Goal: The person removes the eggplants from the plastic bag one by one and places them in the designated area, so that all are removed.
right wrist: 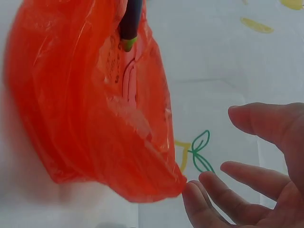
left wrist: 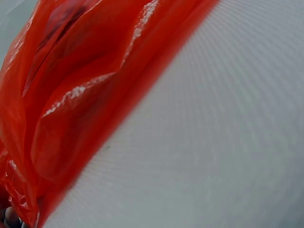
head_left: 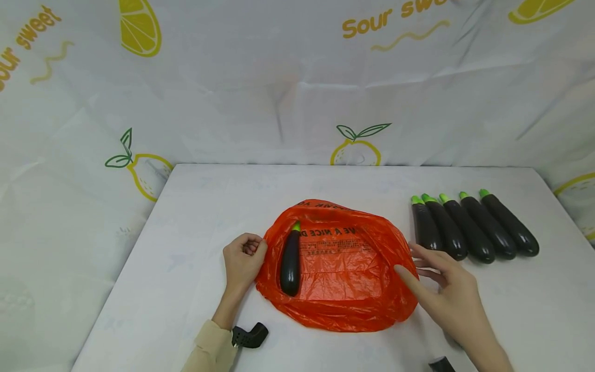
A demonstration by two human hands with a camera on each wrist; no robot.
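Note:
A red plastic bag (head_left: 344, 316) lies on the table with its mouth spread wide and printed lettering inside. One dark eggplant (head_left: 290, 263) with a green stem end rests in the bag's left part; its stem end also appears in the right wrist view. With curled fingers my left hand (head_left: 244, 261) grips the bag's left rim; in the left wrist view only fingertips show beside the red plastic (left wrist: 85, 95). My right hand (head_left: 448, 297) is at the bag's right edge, fingers spread and thumb apart. In the right wrist view its fingertips (right wrist: 192, 194) meet or nearly meet the bag's corner.
Several more eggplants (head_left: 469, 230) lie side by side at the table's right, stem ends pointing away, just beyond my right hand. A white cloth with lemon prints (head_left: 232, 93) hangs behind the white table (head_left: 186, 206). Black wrist devices (head_left: 251, 336) show near both wrists.

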